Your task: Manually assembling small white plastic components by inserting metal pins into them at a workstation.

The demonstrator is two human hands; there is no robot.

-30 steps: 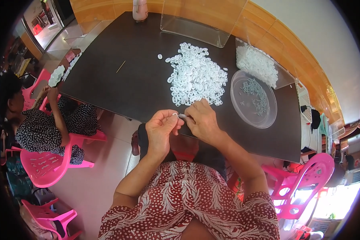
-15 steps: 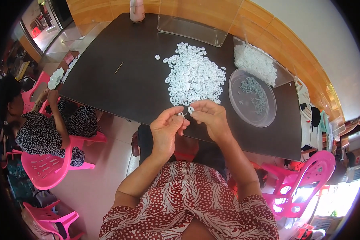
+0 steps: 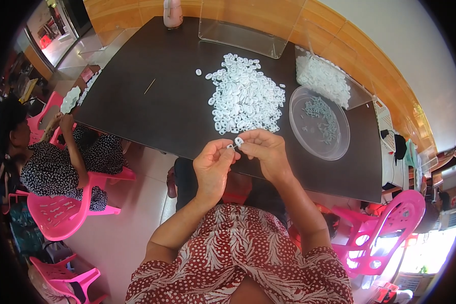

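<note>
My left hand (image 3: 214, 164) pinches a small white piece (image 3: 230, 146) between thumb and fingers, with a thin shaft showing beside it. My right hand (image 3: 266, 153) grips a white oval piece with two holes (image 3: 239, 142), held close against the left one. Whether the two are joined, I cannot tell. Both hands are over the table's near edge. Just beyond them lies a heap of similar white oval pieces (image 3: 245, 96). To the right of it, a round clear dish (image 3: 301, 134) holds small grey screw-like parts (image 3: 327, 125).
A clear box of white pieces (image 3: 321, 76) stands at the back right, near another clear box (image 3: 240, 45). On the dark table (image 3: 131, 109) are a thin stick (image 3: 150, 86) and a pink bottle (image 3: 173, 15). Another person (image 3: 61, 164) sits left; a pink chair (image 3: 390, 228) stands right.
My two hands have drawn closer together. The white oval piece in my right hand has moved slightly left, toward the small white piece in my left.
</note>
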